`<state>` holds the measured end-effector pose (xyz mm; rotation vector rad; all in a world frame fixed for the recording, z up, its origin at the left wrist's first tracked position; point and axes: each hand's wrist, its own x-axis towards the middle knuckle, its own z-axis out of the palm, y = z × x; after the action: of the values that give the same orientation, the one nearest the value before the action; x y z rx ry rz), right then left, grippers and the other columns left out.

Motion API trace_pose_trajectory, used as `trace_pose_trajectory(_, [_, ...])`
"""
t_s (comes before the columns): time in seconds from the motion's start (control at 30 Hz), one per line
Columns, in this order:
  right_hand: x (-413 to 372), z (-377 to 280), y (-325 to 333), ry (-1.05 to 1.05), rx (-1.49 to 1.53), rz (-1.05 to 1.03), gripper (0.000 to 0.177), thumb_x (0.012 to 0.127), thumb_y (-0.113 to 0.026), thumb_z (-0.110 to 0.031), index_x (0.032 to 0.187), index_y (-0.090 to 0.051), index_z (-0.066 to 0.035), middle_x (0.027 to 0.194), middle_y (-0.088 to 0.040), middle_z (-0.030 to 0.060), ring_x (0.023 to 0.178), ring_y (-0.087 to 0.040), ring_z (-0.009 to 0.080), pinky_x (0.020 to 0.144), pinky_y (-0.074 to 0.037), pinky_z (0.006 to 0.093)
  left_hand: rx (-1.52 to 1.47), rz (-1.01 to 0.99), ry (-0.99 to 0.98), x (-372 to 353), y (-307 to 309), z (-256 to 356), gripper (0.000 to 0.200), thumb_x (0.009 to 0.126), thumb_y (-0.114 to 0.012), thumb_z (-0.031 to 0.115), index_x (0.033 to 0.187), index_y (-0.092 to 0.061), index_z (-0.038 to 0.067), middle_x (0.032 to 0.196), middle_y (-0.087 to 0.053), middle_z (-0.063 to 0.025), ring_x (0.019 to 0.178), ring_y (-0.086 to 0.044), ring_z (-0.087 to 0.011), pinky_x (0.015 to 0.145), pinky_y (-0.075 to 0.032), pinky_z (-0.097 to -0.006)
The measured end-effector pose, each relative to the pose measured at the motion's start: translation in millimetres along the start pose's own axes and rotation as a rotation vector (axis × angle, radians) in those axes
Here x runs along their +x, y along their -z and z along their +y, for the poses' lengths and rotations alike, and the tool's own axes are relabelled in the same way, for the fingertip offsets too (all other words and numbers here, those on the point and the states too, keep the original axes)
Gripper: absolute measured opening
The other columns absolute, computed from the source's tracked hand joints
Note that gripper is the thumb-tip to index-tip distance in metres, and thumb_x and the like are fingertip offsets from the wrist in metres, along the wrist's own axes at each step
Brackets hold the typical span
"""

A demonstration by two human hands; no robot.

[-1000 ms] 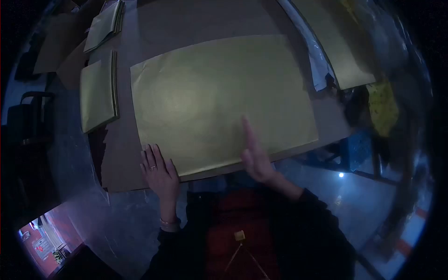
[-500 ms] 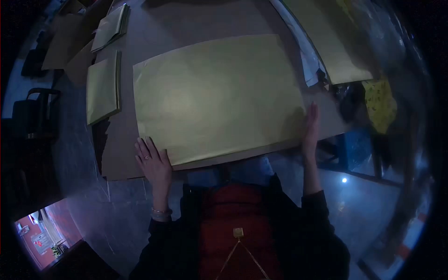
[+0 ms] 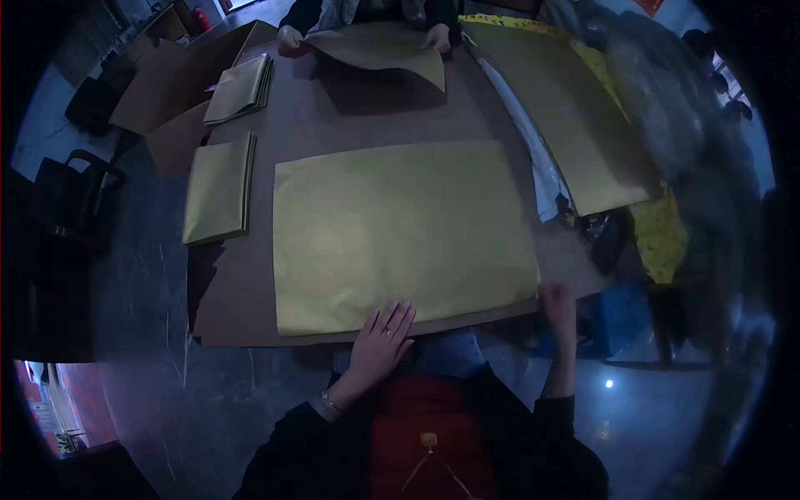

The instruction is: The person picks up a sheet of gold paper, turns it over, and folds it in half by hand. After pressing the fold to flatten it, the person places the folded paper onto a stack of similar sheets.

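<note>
A large gold paper sheet lies spread on the brown table surface in front of me. My left hand rests flat on its near edge, fingers stretched out and a ring on one of them. At the sheet's near right corner is my right hand, slightly blurred, its fingers curled in against the corner and closed on it. Folded gold paper stacks sit to the left of the sheet.
Across the table, another person's hands hold up a bent gold sheet. A pile of gold sheets lies along the right side over yellow wrapping. An open cardboard box and a black chair stand at left.
My left hand has slid right along the near edge, from the left corner toward the middle. My right hand has curled at the right corner. The view has tilted up, showing the other person.
</note>
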<state>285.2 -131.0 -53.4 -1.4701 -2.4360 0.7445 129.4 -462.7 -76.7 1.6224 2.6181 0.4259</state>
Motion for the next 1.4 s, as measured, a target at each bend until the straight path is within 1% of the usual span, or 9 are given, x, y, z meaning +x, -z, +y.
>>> trace_pose_trajectory(0.2, [12.5, 8.5, -3.1, -0.047, 0.101, -0.349, 0.040, 0.092, -0.056, -0.036, 0.101, -0.062, 0.002, 0.086, -0.067, 0.0113, 0.078, -0.064, 0.0220, 0.068, -0.048, 0.0328, 0.029, 0.111, -0.018, 0.4, -6.5, -1.5, 0.057, 0.083, -0.065, 0.027, 0.134, -0.045, 0.012, 0.140, -0.044, -0.0055, 0.128, -0.042, -0.0226, 0.102, -0.036, -0.0412])
trace_pose_trajectory(0.4, [-28.7, -23.5, -40.5, -0.232, 1.581, -0.238, 0.040, 0.096, -0.053, -0.024, 0.123, -0.049, 0.005, 0.114, -0.058, 0.0097, 0.102, -0.055, 0.0169, 0.088, -0.044, 0.0303, 0.082, 0.136, -0.032, 0.4, -4.4, -3.9, 0.048, 0.087, -0.053, 0.021, 0.134, -0.046, 0.015, 0.139, -0.046, -0.0037, 0.126, -0.045, -0.0219, 0.104, -0.035, -0.0387])
trace_pose_trajectory(0.5, [-49.3, -75.1, -26.5, -0.014, 0.830, -0.022, 0.042, 0.097, -0.049, -0.023, 0.127, -0.046, 0.006, 0.119, -0.056, 0.0117, 0.108, -0.052, 0.0185, 0.094, -0.040, 0.0313, 0.085, 0.109, -0.045, 0.0, -4.5, -5.7, 0.050, 0.087, -0.048, 0.019, 0.136, -0.044, 0.016, 0.141, -0.044, -0.0034, 0.129, -0.043, -0.0213, 0.105, -0.034, -0.0390])
trace_pose_trajectory(0.7, [-39.9, -84.6, -21.6, 0.114, 0.605, 0.151, 0.041, 0.099, -0.042, -0.021, 0.130, -0.044, 0.006, 0.123, -0.054, 0.0128, 0.110, -0.052, 0.0200, 0.096, -0.038, 0.0316, 0.006, 0.154, -0.051, -2.6, -13.8, -7.0, 0.054, 0.086, -0.048, 0.018, 0.140, -0.039, 0.016, 0.145, -0.038, -0.0048, 0.133, -0.037, -0.0213, 0.107, -0.031, -0.0408])
trace_pose_trajectory(0.97, [-99.7, -286.6, -29.5, 0.867, 0.302, -0.283, 0.052, 0.090, -0.047, -0.002, 0.140, -0.033, 0.003, 0.141, -0.040, 0.0212, 0.131, -0.040, 0.0306, 0.108, -0.030, 0.0379, -0.101, 0.216, -0.064, -5.0, -22.7, -6.6, 0.053, 0.086, -0.046, 0.017, 0.138, -0.041, 0.009, 0.142, -0.042, -0.0104, 0.134, -0.036, -0.0242, 0.108, -0.030, -0.0399])
trace_pose_trajectory(1.03, [-123.3, -313.5, -63.9, 1.105, 0.157, -0.341, 0.055, 0.086, -0.049, -0.001, 0.139, -0.033, 0.003, 0.141, -0.037, 0.0244, 0.133, -0.035, 0.0365, 0.110, -0.027, 0.0453, -0.312, 0.074, -0.007, -7.1, -44.7, -3.1, 0.046, 0.088, -0.046, 0.016, 0.134, -0.045, 0.007, 0.136, -0.045, -0.0131, 0.132, -0.037, -0.0265, 0.108, -0.029, -0.0420])
trace_pose_trajectory(1.1, [-144.2, -316.0, -119.9, 1.290, 0.042, -0.348, 0.056, 0.085, -0.052, -0.006, 0.138, -0.035, 0.001, 0.141, -0.037, 0.0239, 0.133, -0.035, 0.0368, 0.110, -0.026, 0.0500, -1.344, -0.012, 0.121, -6.9, -52.7, -3.1, 0.045, 0.091, -0.044, 0.017, 0.135, -0.042, 0.006, 0.136, -0.044, -0.0155, 0.131, -0.037, -0.0286, 0.109, -0.028, -0.0440])
trace_pose_trajectory(1.3, [-170.1, -290.0, -192.9, 1.446, -0.234, -0.498, 0.054, 0.091, -0.052, -0.022, 0.140, -0.035, -0.007, 0.146, -0.030, 0.0191, 0.136, -0.030, 0.0332, 0.109, -0.025, 0.0511, -0.328, 0.202, -0.119, -34.7, -83.9, 4.5, 0.046, 0.094, -0.042, 0.019, 0.138, -0.037, 0.005, 0.141, -0.037, -0.0166, 0.132, -0.035, -0.0278, 0.110, -0.027, -0.0424])
trace_pose_trajectory(1.4, [-163.5, -283.5, -194.9, 1.487, -0.144, -0.564, 0.053, 0.092, -0.050, -0.029, 0.140, -0.036, -0.013, 0.148, -0.027, 0.0172, 0.138, -0.027, 0.0324, 0.109, -0.025, 0.0493, -0.107, -0.025, -0.120, -30.2, -84.8, 9.2, 0.049, 0.095, -0.040, 0.021, 0.141, -0.033, 0.006, 0.145, -0.032, -0.0158, 0.135, -0.032, -0.0253, 0.111, -0.027, -0.0398])
